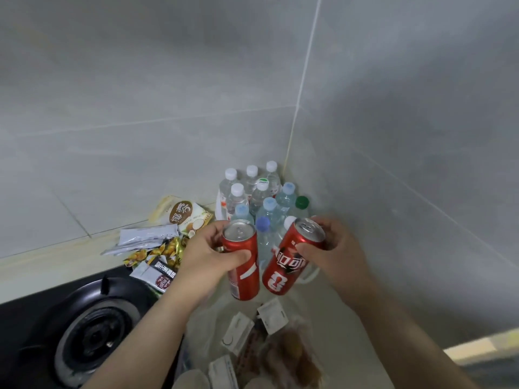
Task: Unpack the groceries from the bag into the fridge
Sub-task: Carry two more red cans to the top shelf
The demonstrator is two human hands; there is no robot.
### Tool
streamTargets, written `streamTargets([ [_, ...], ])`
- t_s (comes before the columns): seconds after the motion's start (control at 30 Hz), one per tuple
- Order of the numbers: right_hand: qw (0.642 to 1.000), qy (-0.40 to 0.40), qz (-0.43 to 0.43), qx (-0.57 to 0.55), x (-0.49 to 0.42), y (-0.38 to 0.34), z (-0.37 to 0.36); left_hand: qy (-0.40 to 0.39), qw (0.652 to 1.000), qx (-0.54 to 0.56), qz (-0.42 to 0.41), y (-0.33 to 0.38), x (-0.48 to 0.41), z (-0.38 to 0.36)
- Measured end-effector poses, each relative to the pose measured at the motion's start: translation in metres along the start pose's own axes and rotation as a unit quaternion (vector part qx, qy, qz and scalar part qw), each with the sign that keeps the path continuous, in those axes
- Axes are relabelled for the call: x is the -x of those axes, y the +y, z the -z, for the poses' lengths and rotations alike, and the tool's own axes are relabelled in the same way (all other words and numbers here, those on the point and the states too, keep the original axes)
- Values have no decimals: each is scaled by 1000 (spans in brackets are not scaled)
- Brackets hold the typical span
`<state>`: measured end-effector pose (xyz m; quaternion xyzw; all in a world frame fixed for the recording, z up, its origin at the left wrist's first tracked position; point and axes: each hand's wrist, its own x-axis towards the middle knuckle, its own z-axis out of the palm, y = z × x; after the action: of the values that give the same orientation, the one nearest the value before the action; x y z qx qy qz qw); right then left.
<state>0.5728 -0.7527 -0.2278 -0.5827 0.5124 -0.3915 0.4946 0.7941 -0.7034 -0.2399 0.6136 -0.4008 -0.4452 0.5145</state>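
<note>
A home kitchen corner: a black glass gas hob (95, 336) with a round burner sits in a pale stone countertop (56, 256), large grey wall tiles (140, 80) behind, clear plastic water bottles (261, 192) clustered there.

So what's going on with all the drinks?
A person is unpacking groceries. Their left grip holds one red can and their right grip a second red can, beyond a plastic bag on the counter. Water bottles stand in the corner behind; snack packets lie beside the stove burner. No fridge is in view.
</note>
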Motion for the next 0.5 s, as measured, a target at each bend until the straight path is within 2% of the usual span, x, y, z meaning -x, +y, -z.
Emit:
streamTargets([
  [0.27, 994, 51, -5, -98, 40, -20, 36, -81, 994, 62, -30, 32, 28, -22],
  [0.5, 984, 114, 1, -140, 97, -19, 74, -179, 982, 50, -45, 46, 46, -60],
])
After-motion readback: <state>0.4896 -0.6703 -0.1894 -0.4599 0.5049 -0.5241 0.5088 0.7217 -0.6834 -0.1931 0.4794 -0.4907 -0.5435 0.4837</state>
